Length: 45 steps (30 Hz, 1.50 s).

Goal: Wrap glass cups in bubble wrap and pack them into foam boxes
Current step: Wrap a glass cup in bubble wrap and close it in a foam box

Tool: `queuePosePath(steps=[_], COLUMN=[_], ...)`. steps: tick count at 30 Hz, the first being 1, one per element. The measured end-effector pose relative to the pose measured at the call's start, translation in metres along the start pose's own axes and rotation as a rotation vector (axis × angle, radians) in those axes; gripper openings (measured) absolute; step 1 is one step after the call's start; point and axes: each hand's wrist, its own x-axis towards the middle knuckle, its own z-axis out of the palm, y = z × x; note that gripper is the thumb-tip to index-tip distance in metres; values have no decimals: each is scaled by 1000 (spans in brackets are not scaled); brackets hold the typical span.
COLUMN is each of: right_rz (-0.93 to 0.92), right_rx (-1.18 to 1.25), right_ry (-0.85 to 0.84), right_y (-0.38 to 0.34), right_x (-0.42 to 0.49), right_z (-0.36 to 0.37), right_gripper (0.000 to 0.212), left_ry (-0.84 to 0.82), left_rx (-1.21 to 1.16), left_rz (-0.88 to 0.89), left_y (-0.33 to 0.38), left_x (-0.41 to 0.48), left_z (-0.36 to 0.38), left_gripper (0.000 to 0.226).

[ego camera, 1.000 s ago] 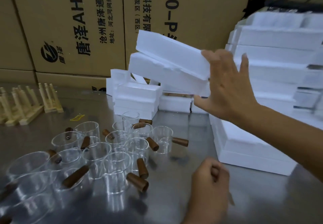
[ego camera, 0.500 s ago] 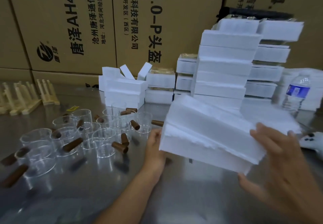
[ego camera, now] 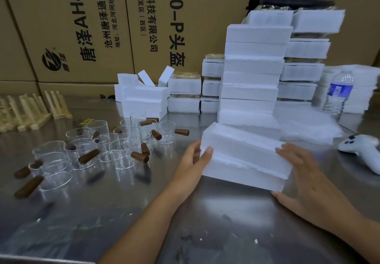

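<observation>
The left hand [ego camera: 193, 160] clasps the left end of the foam box [ego camera: 244, 156], thumb on its near face. The right hand [ego camera: 304, 173] wraps the right end, so the box is held between them, low at the steel table [ego camera: 205, 212] and just in front of the tall stack of foam boxes [ego camera: 255, 68]. Its two halves seem to meet only at a ragged seam, so an uneven squeeze could pop them apart or crumble the foam; a shove farther back could topple the stack, and a swing left could knock over the glass cups [ego camera: 115, 146].
</observation>
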Motion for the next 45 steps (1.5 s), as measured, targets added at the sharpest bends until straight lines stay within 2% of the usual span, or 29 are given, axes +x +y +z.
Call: queuePosePath(steps=[4,7,10,12,15,19,25,30,37,43,45], right_rz=[43,110,310,537,826,970,1044,1011,979,892,853], right_rx=[71,213,418,518,665,747,777,827,865,860,859], right_ry=[-61,-24,161,254,273,275,235,283,346,373,370], right_y=[0,-10,-22,-26,-24,-17,-12,-18,-21,-23,-23], right_x=[-3,0,9,16,28,29,27,27,25,26,27], right_z=[-1,-2,6,13,22,26,20,17,21,16,15], right_gripper=[90,52,42,55,57,47,62,34,25,5,11], left_ry=[2,-3,6,-16,-105,-174,-215,-205,-159,-133,-121], left_rx=[109,164,180,176,188,217,232,238,215,217,224], left_rz=[36,38,37,52,68,91,124,164,203,225,230], left_y=[-4,-5,-3,-4,-10,-13,-9,-7,-9,-11,-11], left_x=[1,2,1,0,0,2,0,-2,0,0,0], left_z=[1,1,0,0,-1,0,3,4,5,4,4], left_gripper=[35,23,34,47,67,77,78,71,65,74,76])
